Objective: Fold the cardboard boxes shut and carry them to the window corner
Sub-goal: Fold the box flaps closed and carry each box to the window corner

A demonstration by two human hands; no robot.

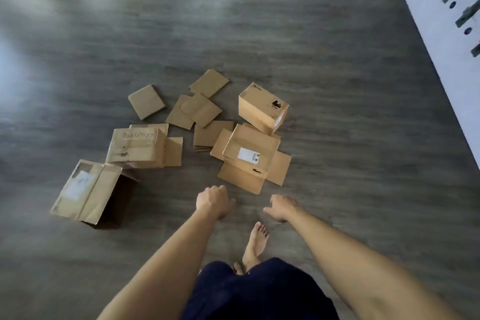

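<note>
A bare foot (255,243) stands on the grey floor (337,112). Above it the left hand (213,201) and right hand (280,207) reach out, fingers loosely curled, holding nothing. Just beyond lies an unfolded box (249,157) with flaps spread; an open box (92,193) lies on its side to the left. Farther off sit a closed box (262,107) and flat cardboard pieces (200,109).

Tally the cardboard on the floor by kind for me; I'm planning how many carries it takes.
Three-dimensional boxes: 4 (closed box, splayed-flap box, scribbled box, box on its side)
Loose flat cardboard pieces: at least 5, some overlapping
Total: at least 9
</note>
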